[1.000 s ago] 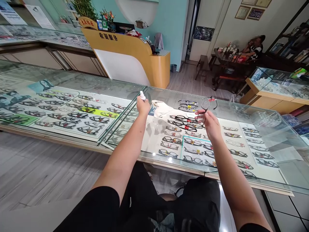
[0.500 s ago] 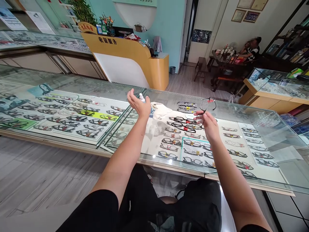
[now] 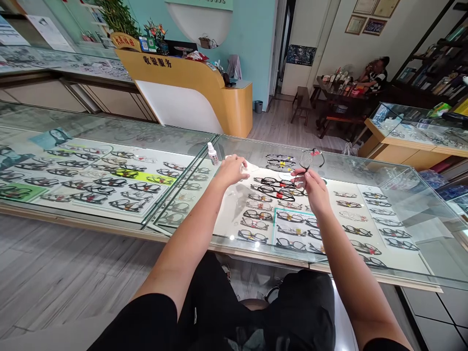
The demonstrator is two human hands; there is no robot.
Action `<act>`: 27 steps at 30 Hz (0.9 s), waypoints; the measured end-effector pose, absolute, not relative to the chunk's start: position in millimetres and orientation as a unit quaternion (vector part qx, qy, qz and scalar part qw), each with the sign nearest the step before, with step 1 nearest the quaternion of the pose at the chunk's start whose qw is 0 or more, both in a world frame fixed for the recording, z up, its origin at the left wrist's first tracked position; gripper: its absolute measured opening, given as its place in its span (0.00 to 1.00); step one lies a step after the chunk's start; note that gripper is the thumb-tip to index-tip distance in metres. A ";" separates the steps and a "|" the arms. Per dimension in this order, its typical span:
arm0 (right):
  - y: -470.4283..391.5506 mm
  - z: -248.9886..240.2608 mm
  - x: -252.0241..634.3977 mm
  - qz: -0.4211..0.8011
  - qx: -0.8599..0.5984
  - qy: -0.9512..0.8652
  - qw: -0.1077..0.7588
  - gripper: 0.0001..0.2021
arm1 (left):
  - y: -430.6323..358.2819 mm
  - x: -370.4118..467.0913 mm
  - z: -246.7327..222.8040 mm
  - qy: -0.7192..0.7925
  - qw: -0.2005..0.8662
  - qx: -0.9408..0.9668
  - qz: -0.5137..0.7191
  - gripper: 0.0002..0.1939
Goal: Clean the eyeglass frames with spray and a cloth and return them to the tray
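My right hand (image 3: pixel 316 191) holds a pair of dark-framed glasses (image 3: pixel 306 160) upright above the glass counter, its fingers closed on one side of the frame. Over a pale cloth (image 3: pixel 252 170) on the counter top, my left hand (image 3: pixel 232 170) is bent downward with thumb and fingers apart; it covers part of the cloth. Just left of that hand stands a small white bottle (image 3: pixel 212 154). Between my hands and a little lower, dark glasses with red tags (image 3: pixel 280 190) lie on the counter.
Rows of glasses fill the display case (image 3: pixel 256 249) below my hands and the one at left. A yellow reception desk (image 3: pixel 239 109) stands beyond. At the back right a person (image 3: pixel 376 78) sits by a table, near a wooden stool (image 3: pixel 302 100).
My left hand has let go of the white bottle, which now stands on the counter, and has moved right and down to the cloth. My right hand still holds the glasses.
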State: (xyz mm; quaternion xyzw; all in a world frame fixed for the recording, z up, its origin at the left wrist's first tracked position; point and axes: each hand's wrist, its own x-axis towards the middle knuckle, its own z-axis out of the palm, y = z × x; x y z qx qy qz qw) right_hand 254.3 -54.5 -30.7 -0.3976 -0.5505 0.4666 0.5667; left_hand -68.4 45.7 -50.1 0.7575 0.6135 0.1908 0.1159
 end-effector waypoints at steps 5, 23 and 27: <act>-54.6 -30.7 254.2 0.460 -0.407 -0.555 0.562 0.16 | 50.1 -70.8 -55.9 0.624 0.148 0.746 0.180 0.08; -57.6 -28.5 253.3 0.456 -0.416 -0.556 0.556 0.16 | 59.8 -79.4 -52.0 0.663 0.259 0.605 0.358 0.13; -57.0 -29.2 253.5 0.460 -0.411 -0.557 0.556 0.15 | 61.7 -80.1 -53.3 0.684 0.255 0.582 0.358 0.09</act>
